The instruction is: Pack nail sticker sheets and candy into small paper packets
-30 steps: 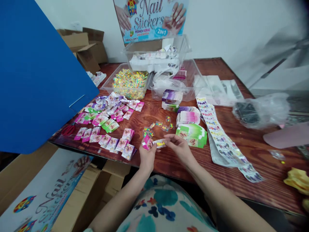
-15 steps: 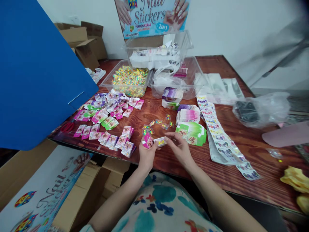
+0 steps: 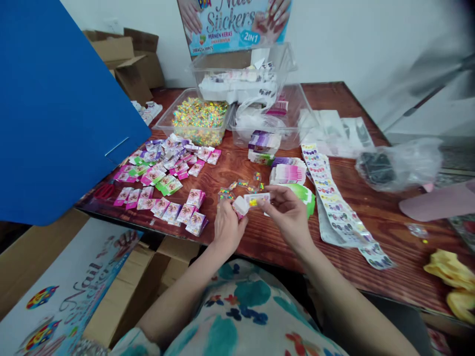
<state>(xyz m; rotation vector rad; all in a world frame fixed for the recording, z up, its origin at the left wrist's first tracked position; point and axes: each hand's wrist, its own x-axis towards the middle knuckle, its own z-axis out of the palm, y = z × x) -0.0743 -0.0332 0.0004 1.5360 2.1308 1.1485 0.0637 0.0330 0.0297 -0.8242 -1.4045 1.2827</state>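
Above the brown wooden table (image 3: 260, 237), left hand (image 3: 227, 228) pinching small white-and-pink paper box (image 3: 240, 205), right hand (image 3: 289, 213) at 3 o'clock gripping clear candy sachet (image 3: 257, 200), green flat-box stack (image 3: 305, 194) behind.

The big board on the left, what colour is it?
The board is plain bright blue, with one thin pale line near its lower edge. The head view shows it.

The left hand (image 3: 227, 228) covers most of the small box (image 3: 241, 205) it grips, so its print is unreadable. The Nail Stickers poster (image 3: 233, 24) is cut off by the top edge. At upper right a grey shape (image 3: 438, 74) is blurred beyond telling.
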